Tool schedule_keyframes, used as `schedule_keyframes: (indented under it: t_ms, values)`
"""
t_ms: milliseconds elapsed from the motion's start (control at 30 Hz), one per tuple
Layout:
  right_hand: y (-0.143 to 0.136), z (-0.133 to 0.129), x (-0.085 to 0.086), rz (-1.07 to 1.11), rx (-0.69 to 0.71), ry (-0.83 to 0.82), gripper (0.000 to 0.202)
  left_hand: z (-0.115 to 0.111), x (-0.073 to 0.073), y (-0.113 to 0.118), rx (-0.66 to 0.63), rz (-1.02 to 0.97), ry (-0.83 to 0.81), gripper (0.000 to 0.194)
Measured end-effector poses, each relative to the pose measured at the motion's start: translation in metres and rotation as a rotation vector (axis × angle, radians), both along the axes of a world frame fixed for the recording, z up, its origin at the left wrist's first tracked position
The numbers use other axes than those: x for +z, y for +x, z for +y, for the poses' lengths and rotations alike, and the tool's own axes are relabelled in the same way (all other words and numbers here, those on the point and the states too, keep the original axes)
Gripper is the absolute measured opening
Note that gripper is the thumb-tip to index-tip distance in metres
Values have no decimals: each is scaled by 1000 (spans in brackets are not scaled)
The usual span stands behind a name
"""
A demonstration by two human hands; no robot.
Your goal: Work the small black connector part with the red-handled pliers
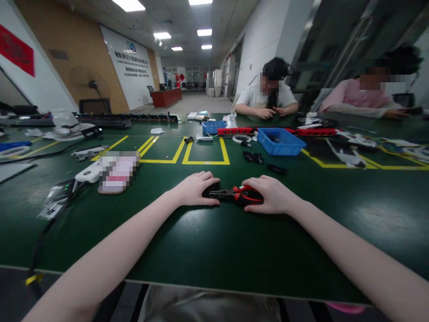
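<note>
Needle-nose pliers (238, 194) with red and black handles lie low over the green table, jaws pointing left. My right hand (273, 194) is closed around their handles. Opposite it, my left hand (195, 189) curls its fingers and thumb around a small black piece (211, 186), whose kind I cannot make out. The jaw tips reach in between the left fingers, at the black piece; whether they grip it cannot be seen.
Ahead stand a blue bin (280, 142) and a smaller blue bin (213, 127), with black parts (253, 157) nearby. A white power strip (90, 172) and a blurred pinkish flat item (117, 174) lie left. Two people sit across the table (214, 250).
</note>
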State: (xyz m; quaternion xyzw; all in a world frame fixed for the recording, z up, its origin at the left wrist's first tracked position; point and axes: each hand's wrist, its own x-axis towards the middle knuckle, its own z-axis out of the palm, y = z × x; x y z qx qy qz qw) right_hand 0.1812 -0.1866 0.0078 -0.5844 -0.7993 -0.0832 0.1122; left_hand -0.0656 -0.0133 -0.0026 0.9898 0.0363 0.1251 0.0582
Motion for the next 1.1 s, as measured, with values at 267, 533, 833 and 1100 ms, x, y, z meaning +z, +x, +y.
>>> schedule_keyframes:
  t_ms: [267, 533, 833, 1100]
  values:
    - [-10, -3, -4, -19, -28, 44, 62, -4, -1, -1, 8, 0, 50, 65]
    - [-14, -1, -5, 35, 4, 32, 53, -5, -4, -3, 35, -20, 21, 64]
    - [-16, -2, -2, 37, -7, 24, 52, -8, -1, -5, 39, -6, 6, 69]
    - [-14, -1, -4, -31, -40, 129, 54, -5, -4, -4, 41, -2, -13, 64]
